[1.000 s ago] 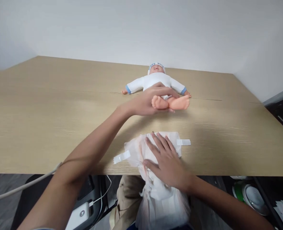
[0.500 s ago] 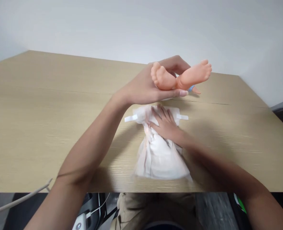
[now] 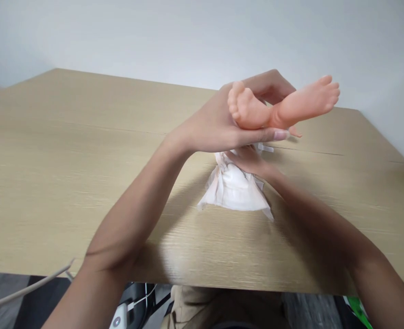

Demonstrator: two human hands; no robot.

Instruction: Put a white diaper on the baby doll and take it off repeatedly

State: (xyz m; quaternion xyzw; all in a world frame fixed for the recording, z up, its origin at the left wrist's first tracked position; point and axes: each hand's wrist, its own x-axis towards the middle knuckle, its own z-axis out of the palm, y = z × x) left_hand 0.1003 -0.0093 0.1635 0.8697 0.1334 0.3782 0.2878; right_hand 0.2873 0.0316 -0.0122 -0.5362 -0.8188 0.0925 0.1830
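Note:
My left hand (image 3: 218, 121) is closed round the ankles of a baby doll (image 3: 304, 105) and holds its legs up off the table. The two feet point toward me, soles showing, one to each side. Most of the doll's body is hidden behind my hand; a small bit of it shows below the legs. Beneath, a white diaper (image 3: 238, 189) lies unfolded on the table with a tape tab sticking out at the right. My right hand (image 3: 248, 157) lies flat on the diaper's far part, fingers stretched and partly hidden under my left hand.
The wooden table (image 3: 85, 183) has a seam across it and meets a pale wall (image 3: 188, 41) at the back. A grey cable (image 3: 27, 290) hangs at the front left edge. Below the edge are a white plugged-in device (image 3: 119, 317) and a green item (image 3: 357, 310).
My right hand and the diaper have slid away from me, in under the raised legs. My left hand still holds the doll, now a little further right in view.

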